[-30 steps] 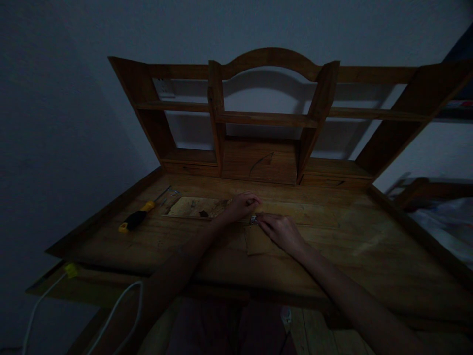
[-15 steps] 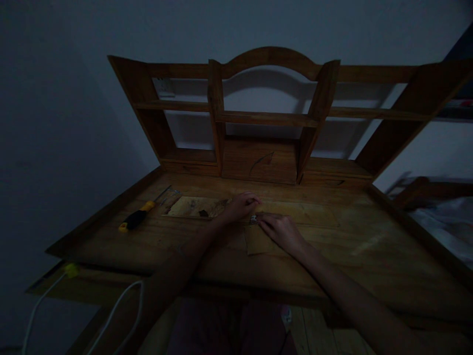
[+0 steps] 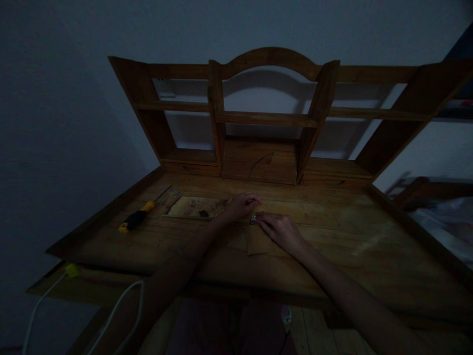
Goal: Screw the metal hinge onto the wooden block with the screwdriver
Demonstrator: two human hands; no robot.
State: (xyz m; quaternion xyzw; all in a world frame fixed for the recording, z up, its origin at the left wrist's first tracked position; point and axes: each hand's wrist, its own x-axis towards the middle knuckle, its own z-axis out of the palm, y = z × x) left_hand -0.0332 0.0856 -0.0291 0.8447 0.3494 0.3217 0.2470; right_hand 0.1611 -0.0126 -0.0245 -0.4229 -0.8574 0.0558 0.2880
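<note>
Both my hands rest near the middle of a wooden desk (image 3: 351, 246) in dim light. My left hand (image 3: 242, 204) is curled, its fingers bent down onto a long flat wooden board (image 3: 195, 207). My right hand (image 3: 283, 231) lies just in front of it, fingertips pinched at a small shiny metal piece (image 3: 253, 219) between the two hands. A smaller brown wooden piece (image 3: 256, 242) lies under my right palm. What my left fingers hold, if anything, is hidden.
A screwdriver with a yellow and black handle (image 3: 137, 219) lies at the desk's left. A wooden shelf unit (image 3: 266, 118) stands along the back against the wall. White cables (image 3: 111, 310) hang off the front left. A bed edge (image 3: 443, 222) shows at the right.
</note>
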